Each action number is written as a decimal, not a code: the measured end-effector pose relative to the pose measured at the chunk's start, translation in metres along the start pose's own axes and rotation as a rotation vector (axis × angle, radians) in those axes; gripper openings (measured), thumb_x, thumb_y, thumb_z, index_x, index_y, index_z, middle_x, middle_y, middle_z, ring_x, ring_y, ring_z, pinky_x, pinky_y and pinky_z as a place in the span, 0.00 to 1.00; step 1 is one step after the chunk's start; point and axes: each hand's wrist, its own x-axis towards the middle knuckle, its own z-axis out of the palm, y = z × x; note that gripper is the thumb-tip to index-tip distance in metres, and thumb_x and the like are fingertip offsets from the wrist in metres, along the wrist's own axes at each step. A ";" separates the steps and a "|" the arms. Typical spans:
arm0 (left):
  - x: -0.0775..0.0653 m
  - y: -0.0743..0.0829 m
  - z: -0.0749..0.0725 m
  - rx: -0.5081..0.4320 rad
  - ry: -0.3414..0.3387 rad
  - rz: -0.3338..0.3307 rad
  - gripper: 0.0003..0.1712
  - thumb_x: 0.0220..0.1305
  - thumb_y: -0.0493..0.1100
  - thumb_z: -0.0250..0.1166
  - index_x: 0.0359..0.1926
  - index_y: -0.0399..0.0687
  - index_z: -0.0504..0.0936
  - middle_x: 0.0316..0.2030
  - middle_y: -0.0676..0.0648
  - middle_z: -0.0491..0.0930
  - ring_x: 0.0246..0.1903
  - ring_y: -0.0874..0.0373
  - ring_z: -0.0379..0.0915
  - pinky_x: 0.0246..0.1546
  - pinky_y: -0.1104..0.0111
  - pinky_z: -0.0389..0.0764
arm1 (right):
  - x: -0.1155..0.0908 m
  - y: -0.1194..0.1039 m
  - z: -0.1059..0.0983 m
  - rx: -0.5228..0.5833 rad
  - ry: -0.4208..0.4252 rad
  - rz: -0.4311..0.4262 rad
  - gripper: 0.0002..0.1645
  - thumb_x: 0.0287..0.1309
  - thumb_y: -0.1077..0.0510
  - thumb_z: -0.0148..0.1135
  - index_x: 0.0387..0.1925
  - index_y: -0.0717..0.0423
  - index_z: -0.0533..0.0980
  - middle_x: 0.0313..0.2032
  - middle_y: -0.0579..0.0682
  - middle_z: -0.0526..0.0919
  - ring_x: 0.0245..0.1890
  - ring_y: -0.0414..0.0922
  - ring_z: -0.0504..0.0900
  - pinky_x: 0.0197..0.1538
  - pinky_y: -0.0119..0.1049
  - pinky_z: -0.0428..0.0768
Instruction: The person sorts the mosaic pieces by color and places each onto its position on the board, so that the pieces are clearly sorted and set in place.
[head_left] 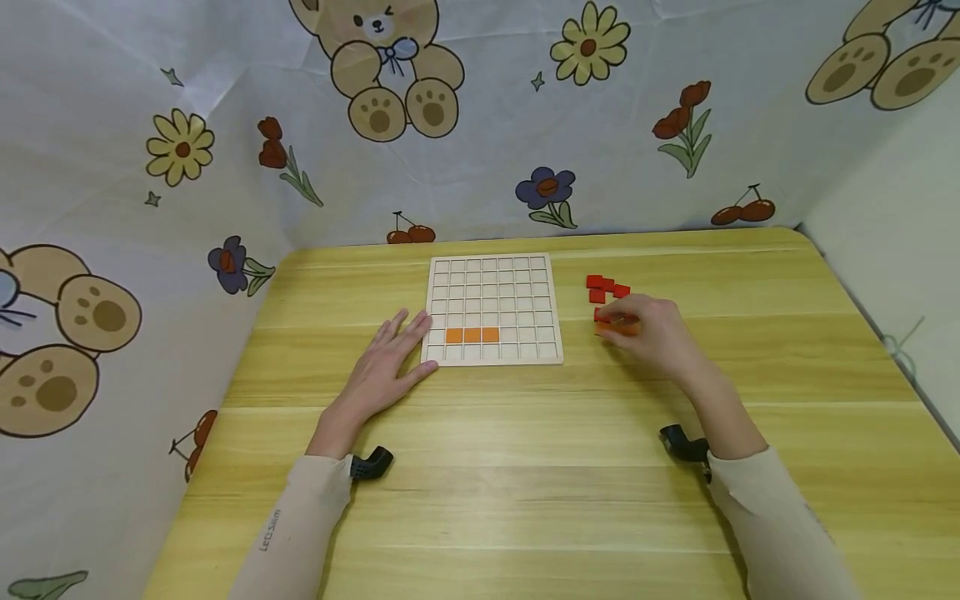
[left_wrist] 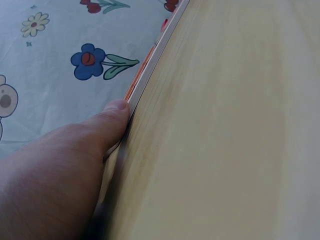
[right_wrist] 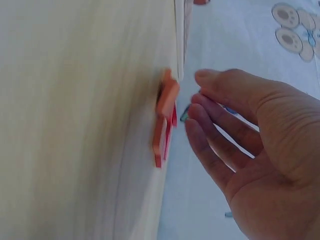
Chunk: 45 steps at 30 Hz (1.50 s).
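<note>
A pale wooden grid board (head_left: 517, 304) lies on the table, with three orange square tiles (head_left: 472, 335) side by side in its second row from the front. My left hand (head_left: 382, 367) rests flat at the board's left edge, fingers extended; in the left wrist view the thumb (left_wrist: 114, 117) touches the board's edge. To the right of the board, my right hand (head_left: 660, 333) hovers over loose tiles, fingers loosely bent. Beneath it lie orange tiles (right_wrist: 168, 97), apart from the fingertips in the right wrist view. Several red tiles (head_left: 597, 296) lie just beyond, some partly hidden by the hand.
The wooden table (head_left: 495, 467) ends in front of a cloth backdrop (head_left: 480, 167) printed with bears and flowers. A pale wall (head_left: 900, 225) stands past the right edge. Black wrist cameras sit at both sleeves.
</note>
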 end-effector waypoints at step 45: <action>0.002 0.001 0.000 0.005 0.004 0.006 0.46 0.76 0.67 0.58 0.85 0.61 0.52 0.84 0.58 0.51 0.85 0.48 0.37 0.86 0.50 0.39 | 0.041 -0.045 0.027 0.080 -0.147 -0.001 0.15 0.56 0.61 0.80 0.46 0.56 0.87 0.44 0.52 0.89 0.47 0.53 0.83 0.56 0.51 0.85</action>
